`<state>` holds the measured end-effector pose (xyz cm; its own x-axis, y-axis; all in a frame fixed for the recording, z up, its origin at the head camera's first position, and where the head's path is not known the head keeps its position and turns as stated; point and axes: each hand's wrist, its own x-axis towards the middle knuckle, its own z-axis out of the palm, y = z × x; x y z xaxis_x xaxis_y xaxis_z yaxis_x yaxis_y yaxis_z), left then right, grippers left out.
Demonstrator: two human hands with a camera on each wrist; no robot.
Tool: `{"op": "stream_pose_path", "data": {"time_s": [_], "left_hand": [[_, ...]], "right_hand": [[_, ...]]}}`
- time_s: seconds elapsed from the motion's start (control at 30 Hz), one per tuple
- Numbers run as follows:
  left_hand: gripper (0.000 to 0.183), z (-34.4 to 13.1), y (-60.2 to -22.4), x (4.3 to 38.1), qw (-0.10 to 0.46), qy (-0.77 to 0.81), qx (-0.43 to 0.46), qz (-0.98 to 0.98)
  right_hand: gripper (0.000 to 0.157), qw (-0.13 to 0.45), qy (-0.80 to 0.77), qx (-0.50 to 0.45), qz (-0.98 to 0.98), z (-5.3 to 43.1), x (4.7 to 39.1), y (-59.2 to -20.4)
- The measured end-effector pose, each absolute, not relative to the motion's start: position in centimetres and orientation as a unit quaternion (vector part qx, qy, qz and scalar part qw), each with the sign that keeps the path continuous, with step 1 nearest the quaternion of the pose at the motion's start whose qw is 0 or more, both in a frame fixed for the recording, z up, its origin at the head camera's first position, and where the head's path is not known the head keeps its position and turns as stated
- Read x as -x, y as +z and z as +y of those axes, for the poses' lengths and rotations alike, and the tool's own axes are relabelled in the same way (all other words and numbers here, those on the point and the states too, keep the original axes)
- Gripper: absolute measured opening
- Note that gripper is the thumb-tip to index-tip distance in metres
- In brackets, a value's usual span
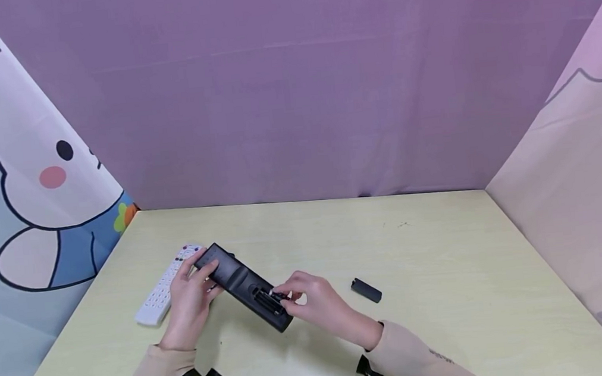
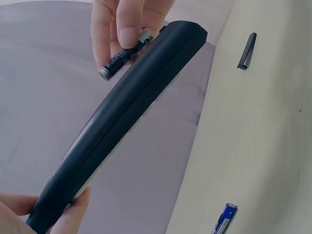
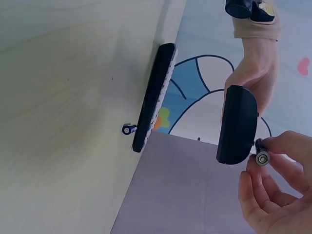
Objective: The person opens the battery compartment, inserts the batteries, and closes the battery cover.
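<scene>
My left hand (image 1: 189, 299) grips the far end of a black remote control (image 1: 228, 272), held tilted above the table with its back and uncovered battery compartment (image 1: 265, 301) facing up. Between thumb and fingers, my right hand (image 1: 316, 300) pinches a dark battery (image 2: 119, 61) right beside that compartment. The left wrist view shows the battery's length along the remote's back edge; one end of it (image 3: 263, 158) faces the camera in the right wrist view. On the table to the right lies the small black battery cover (image 1: 366, 290).
A white remote control (image 1: 160, 296) lies buttons up on the table (image 1: 447, 259), left of and partly behind my left hand. A blue battery (image 2: 225, 218) rests on the table near it. Printed cloth stands at both sides, with a purple cloth (image 1: 294, 105) along the back.
</scene>
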<state>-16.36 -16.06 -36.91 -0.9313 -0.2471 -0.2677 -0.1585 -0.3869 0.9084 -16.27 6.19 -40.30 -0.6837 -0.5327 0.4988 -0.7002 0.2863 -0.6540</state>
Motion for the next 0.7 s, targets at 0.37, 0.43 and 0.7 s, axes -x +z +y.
{"op": "stream_pose_path", "data": {"time_s": [0.37,0.43,0.7], "left_hand": [[0.035,-16.02,-36.95,16.34,0.031,-0.816,-0.181,-0.547],[0.036,-16.04,-36.99,16.35,0.032,-0.818,-0.182,-0.545],[0.035,-16.02,-36.98,16.31,0.035,-0.82,-0.186,-0.541]], "right_hand": [[0.013,0.15,0.414,-0.41,-0.799,5.84,16.06,-40.6],[0.012,0.184,0.387,-0.424,-0.798,5.7,16.08,-40.8],[0.007,0.259,0.324,-0.439,-0.797,5.26,16.14,-41.31]]}}
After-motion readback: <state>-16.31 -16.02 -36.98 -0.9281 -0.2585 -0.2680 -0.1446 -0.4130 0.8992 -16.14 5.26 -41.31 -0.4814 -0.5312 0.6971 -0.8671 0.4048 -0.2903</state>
